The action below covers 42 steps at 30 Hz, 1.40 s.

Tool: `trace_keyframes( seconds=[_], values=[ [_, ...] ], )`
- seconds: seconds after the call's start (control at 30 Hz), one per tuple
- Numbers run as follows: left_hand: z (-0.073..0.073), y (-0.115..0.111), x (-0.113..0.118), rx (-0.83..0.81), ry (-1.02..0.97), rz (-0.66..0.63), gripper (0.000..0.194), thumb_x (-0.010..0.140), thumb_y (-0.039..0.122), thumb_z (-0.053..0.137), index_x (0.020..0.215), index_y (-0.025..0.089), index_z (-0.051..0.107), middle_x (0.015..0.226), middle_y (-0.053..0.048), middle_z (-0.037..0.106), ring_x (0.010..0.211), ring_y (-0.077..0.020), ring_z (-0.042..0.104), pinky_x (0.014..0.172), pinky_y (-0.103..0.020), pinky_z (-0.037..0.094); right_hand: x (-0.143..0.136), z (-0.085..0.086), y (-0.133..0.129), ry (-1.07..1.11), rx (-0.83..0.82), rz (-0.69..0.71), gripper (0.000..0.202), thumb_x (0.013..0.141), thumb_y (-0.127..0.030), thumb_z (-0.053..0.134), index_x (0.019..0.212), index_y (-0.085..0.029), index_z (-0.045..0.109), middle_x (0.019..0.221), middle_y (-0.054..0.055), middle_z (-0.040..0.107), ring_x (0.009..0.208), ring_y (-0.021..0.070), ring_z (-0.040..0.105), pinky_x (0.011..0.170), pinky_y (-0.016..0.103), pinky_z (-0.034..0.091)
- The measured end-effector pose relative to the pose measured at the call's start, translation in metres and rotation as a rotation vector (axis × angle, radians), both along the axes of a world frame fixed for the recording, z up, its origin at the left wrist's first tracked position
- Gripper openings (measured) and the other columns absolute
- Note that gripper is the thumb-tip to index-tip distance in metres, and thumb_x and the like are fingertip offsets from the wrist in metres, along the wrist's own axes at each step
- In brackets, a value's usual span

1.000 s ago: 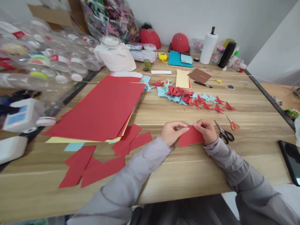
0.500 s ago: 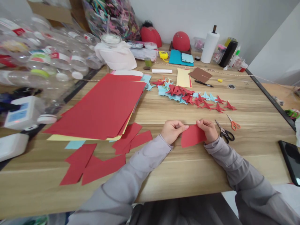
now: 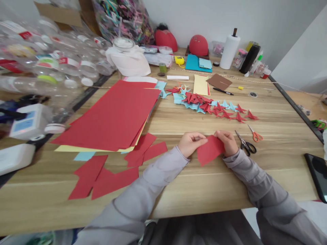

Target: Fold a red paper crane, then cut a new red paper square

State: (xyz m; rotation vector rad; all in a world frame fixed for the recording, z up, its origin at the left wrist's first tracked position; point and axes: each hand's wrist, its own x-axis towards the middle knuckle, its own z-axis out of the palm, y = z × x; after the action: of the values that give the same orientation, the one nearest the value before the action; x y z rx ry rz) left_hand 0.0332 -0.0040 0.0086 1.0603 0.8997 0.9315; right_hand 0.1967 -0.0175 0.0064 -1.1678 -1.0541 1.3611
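Paper (image 3: 209, 151) tilted in hands (image 3: 192, 144); bag (image 3: 143, 29) perhaps holds ribbons (image 3: 114, 17).

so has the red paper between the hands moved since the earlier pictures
Yes, against the black scissors, the red paper has turned, its lower corner now nearer the front edge of the table.

I look from my own head, above the near edge of the table (image 3: 209, 190), facing forward and steeply down over it, to the wall (image 3: 178, 20) past its far edge. I'm near enough for both forearms to show, my left hand (image 3: 191, 143) and right hand (image 3: 228, 143) over its near half.
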Motion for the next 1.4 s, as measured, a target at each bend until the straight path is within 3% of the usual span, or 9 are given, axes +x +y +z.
trace_keyframes(
  seconds=[0.1, 0.2, 0.33, 0.43, 0.57, 0.7, 1.0, 1.3, 1.4],
  values=[
    [-0.002, 0.006, -0.001, -0.031, -0.088, 0.224, 0.04, 0.047, 0.045, 0.08, 0.065, 0.015, 0.062, 0.055, 0.002, 0.06, 0.048, -0.0076, 0.051, 0.047, -0.019, 0.039, 0.001, 0.0, 0.004, 0.178, -0.036, -0.034, 0.045, 0.062, -0.063, 0.066, 0.059, -0.019, 0.058, 0.051, -0.001, 0.056, 0.047, 0.0123, 0.05, 0.045, 0.026, 0.041],
    [-0.002, 0.009, -0.001, -0.031, -0.101, 0.3, 0.042, 0.049, 0.047, 0.078, 0.066, 0.016, 0.057, 0.051, 0.005, 0.055, 0.044, -0.0064, 0.046, 0.043, -0.018, 0.035, 0.002, -0.001, 0.004, 0.154, -0.027, 0.061, 0.038, 0.059, -0.056, 0.072, 0.067, -0.019, 0.063, 0.056, 0.0, 0.06, 0.049, 0.0128, 0.054, 0.048, 0.027, 0.044],
    [0.0, 0.006, -0.001, 0.01, -0.088, 0.278, 0.038, 0.051, 0.043, 0.078, 0.066, 0.016, 0.056, 0.051, 0.006, 0.054, 0.047, -0.0057, 0.047, 0.046, -0.017, 0.037, 0.0, -0.004, 0.0, 0.038, 0.073, 0.107, 0.029, 0.057, -0.037, 0.08, 0.079, -0.021, 0.068, 0.068, 0.0, 0.066, 0.059, 0.0144, 0.058, 0.056, 0.029, 0.049],
    [0.001, 0.005, -0.001, -0.019, -0.112, 0.241, 0.034, 0.053, 0.039, 0.078, 0.066, 0.015, 0.058, 0.053, 0.005, 0.056, 0.049, -0.0058, 0.049, 0.047, -0.017, 0.039, 0.0, -0.007, 0.0, 0.104, 0.078, 0.044, 0.024, 0.059, -0.034, 0.079, 0.075, -0.021, 0.069, 0.073, 0.001, 0.068, 0.067, 0.0161, 0.061, 0.064, 0.031, 0.05],
    [0.001, 0.005, -0.002, -0.121, -0.139, 0.177, 0.033, 0.055, 0.04, 0.074, 0.07, 0.015, 0.06, 0.055, 0.003, 0.058, 0.047, -0.0098, 0.054, 0.045, -0.023, 0.045, 0.002, -0.009, 0.001, 0.14, 0.024, -0.026, 0.026, 0.056, -0.033, 0.08, 0.075, -0.02, 0.069, 0.073, 0.002, 0.069, 0.066, 0.0165, 0.06, 0.061, 0.03, 0.05],
    [0.001, 0.003, -0.003, -0.064, -0.091, 0.141, 0.034, 0.054, 0.039, 0.074, 0.074, 0.016, 0.059, 0.05, 0.005, 0.057, 0.04, -0.0113, 0.054, 0.044, -0.028, 0.051, 0.001, -0.006, 0.0, 0.153, 0.006, -0.043, 0.027, 0.055, -0.033, 0.08, 0.074, -0.019, 0.067, 0.07, 0.002, 0.068, 0.064, 0.016, 0.06, 0.058, 0.029, 0.049],
    [0.0, 0.005, -0.003, -0.06, -0.111, 0.22, 0.029, 0.054, 0.033, 0.073, 0.07, 0.014, 0.059, 0.048, 0.004, 0.059, 0.039, -0.0118, 0.056, 0.042, -0.025, 0.051, 0.004, -0.008, 0.0, 0.159, 0.024, 0.078, 0.027, 0.057, -0.03, 0.08, 0.079, -0.02, 0.067, 0.074, 0.001, 0.069, 0.068, 0.0156, 0.064, 0.063, 0.028, 0.051],
    [-0.001, 0.006, -0.002, -0.08, -0.19, 0.259, 0.037, 0.049, 0.026, 0.076, 0.083, 0.012, 0.066, 0.055, 0.003, 0.062, 0.04, -0.0119, 0.057, 0.04, -0.026, 0.052, 0.001, -0.01, 0.001, 0.186, 0.055, 0.049, 0.022, 0.062, -0.028, 0.077, 0.081, -0.023, 0.07, 0.071, -0.001, 0.068, 0.06, 0.0127, 0.06, 0.057, 0.025, 0.048],
    [0.0, 0.007, -0.001, -0.143, -0.217, 0.273, 0.036, 0.046, 0.023, 0.077, 0.079, 0.011, 0.068, 0.055, 0.0, 0.065, 0.038, -0.0124, 0.056, 0.04, -0.027, 0.052, 0.001, -0.011, 0.002, 0.192, 0.054, 0.008, 0.021, 0.062, -0.027, 0.076, 0.082, -0.024, 0.071, 0.059, -0.003, 0.063, 0.049, 0.0107, 0.054, 0.048, 0.023, 0.044]
  ],
)
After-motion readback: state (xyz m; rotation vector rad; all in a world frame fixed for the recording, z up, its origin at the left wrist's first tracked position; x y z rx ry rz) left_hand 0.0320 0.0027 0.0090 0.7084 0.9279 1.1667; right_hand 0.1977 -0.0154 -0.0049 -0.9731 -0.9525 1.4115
